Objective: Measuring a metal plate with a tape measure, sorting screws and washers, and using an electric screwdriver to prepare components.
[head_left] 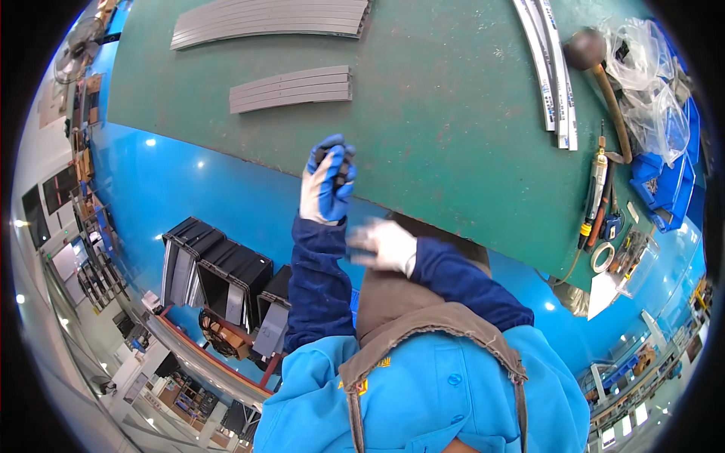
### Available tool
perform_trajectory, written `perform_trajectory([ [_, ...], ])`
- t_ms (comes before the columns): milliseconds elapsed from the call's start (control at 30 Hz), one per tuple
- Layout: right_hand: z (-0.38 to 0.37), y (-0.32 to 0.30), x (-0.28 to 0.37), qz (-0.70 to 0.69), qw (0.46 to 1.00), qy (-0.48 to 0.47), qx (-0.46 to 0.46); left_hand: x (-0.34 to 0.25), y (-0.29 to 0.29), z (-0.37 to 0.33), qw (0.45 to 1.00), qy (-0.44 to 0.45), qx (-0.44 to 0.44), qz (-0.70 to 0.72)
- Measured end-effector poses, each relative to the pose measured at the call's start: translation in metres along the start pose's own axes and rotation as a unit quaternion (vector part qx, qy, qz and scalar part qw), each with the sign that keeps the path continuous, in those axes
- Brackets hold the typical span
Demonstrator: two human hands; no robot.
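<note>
My left hand [321,195], in a white glove with blue-coated fingers, is raised at the near edge of the green table [438,143]. Its fingers are curled round small black pieces [342,172], whose exact kind I cannot make out. My right hand [389,246], gloved in white, is close by, lower and to the right, in front of my brown apron [393,298]. Motion smears its fingers, so whether they hold anything is unclear. Beyond the left hand lies a short bundle of grey slotted strips [293,89], flat on the tabletop.
A longer bundle of grey strips [272,21] lies at the far left. White strips [555,83], a mallet [600,75], a power screwdriver [594,196], a tape roll [603,257] and blue bins [668,185] line the right side. Black crates [232,275] stand at lower left.
</note>
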State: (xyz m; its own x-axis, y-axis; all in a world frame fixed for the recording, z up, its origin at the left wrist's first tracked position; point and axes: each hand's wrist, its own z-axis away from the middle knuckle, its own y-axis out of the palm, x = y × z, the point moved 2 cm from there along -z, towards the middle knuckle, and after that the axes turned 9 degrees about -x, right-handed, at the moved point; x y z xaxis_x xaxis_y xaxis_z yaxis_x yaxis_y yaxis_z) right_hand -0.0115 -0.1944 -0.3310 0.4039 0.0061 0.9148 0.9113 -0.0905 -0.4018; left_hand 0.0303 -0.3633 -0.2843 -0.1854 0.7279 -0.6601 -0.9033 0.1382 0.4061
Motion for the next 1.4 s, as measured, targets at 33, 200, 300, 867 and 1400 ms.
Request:
perform_trajectory([
  [33,0.012,0.014,0.002,-0.095,0.982,0.101,0.126,0.004,0.006,-0.006,1.000,-0.001,0.001,-0.007],
  [200,0.013,-0.100,-0.026,-0.077,0.909,0.127,-0.389,0.038,0.050,-0.020,0.995,0.015,0.002,-0.102],
  [300,0.008,-0.133,-0.057,-0.431,0.705,0.253,-0.503,0.057,0.084,-0.020,0.990,0.025,0.045,-0.131],
  [867,-0.033,-0.154,-0.088,-0.829,0.398,0.078,-0.386,0.096,0.139,-0.014,0.965,0.227,0.100,-0.092],
  [1400,-0.015,-0.172,-0.079,-0.497,0.675,0.245,-0.488,-0.025,0.041,-0.102,0.469,0.602,-0.097,-0.639],
])
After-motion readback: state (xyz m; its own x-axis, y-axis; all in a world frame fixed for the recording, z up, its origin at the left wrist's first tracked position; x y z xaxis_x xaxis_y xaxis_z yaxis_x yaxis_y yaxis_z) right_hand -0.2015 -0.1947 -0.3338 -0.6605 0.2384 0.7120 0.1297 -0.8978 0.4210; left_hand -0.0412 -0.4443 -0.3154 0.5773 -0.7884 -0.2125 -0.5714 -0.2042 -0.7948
